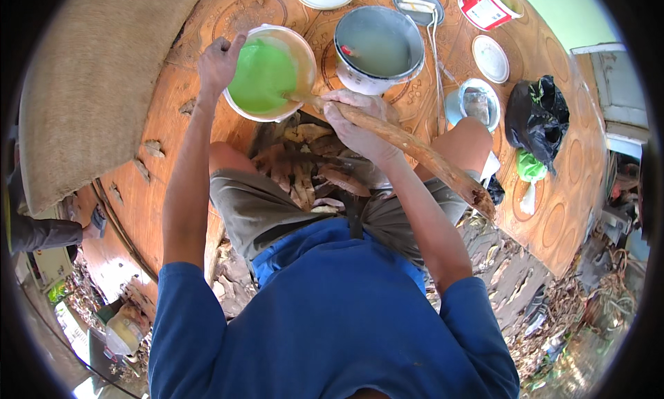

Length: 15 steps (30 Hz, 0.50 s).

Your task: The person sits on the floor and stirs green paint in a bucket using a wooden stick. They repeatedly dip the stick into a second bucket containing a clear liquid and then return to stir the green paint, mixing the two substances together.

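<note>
A white bucket (309, 49) of bright green paint (263, 74) stands in front of me. My left hand (218, 65) is closed on its left rim, thumb pointing up. My right hand (360, 122) wraps round a thick wooden stick (432, 157). The stick's thin end dips into the green paint, and its thick, broken end slants down over my right knee. Just right of the paint bucket is a second bucket (360, 80), holding murky grey liquid with a small red thing in it.
White lids (491, 58) lie on the patterned orange sheet (560, 164). A red-and-white tub (481, 10), a small pale-blue bucket (453, 108) and a black plastic bag (536, 119) stand at right. A brown cloth-like sheet (90, 87) covers the left. Dry leaves (311, 157) lie between my knees.
</note>
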{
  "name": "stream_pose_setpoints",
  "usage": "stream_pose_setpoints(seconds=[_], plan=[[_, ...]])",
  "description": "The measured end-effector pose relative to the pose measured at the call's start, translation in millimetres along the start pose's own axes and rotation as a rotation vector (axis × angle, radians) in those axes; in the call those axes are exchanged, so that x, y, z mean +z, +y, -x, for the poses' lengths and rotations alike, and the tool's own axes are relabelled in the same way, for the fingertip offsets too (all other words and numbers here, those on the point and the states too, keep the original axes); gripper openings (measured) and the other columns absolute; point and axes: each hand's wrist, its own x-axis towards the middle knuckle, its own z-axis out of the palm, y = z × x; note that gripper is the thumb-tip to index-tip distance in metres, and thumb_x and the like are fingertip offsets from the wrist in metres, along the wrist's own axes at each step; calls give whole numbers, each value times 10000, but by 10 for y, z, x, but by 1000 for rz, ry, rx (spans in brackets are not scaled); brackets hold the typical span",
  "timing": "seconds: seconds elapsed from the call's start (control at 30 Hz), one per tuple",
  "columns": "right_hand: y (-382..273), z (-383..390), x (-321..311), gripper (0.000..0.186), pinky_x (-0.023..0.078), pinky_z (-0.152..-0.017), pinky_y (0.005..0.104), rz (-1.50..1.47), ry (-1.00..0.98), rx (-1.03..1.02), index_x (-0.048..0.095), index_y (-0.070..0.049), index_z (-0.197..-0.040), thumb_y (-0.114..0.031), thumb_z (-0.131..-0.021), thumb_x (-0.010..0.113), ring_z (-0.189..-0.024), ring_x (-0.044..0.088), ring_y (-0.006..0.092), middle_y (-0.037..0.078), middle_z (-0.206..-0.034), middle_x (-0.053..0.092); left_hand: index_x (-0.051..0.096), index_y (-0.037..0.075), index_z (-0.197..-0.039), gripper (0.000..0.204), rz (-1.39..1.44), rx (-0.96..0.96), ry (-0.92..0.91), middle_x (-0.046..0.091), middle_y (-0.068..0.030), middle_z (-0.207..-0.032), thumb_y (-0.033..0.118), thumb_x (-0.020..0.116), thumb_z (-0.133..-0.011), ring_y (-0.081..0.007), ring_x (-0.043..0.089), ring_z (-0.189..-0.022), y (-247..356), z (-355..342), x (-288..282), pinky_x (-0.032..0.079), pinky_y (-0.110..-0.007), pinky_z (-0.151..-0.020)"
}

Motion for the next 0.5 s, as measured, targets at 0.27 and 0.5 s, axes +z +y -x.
stream_pose_setpoints(seconds=[0.27, 0.5], plan=[[-38, -150, -33, 128, 504, -551, 292, -34, -15, 19, 657, -7, -819, -120, -810, 597, -594, 640, 194, 122, -701, 657, 615, 33, -730, 663, -43, 6, -11, 622, -159, -685, 683, 500, -789, -296, 604, -697, -9, 20, -58, 464, -422, -676], [61, -399, 149, 80, 496, -518, 265, -441, -61, 85, 650, 5, -800, -63, -804, 607, -560, 606, 126, 82, -715, 660, 596, 36, -702, 662, 30, -39, -37, 610, -148, -665, 689, 510, -779, -274, 594, -681, -28, 45, -9, 465, -418, -682]])
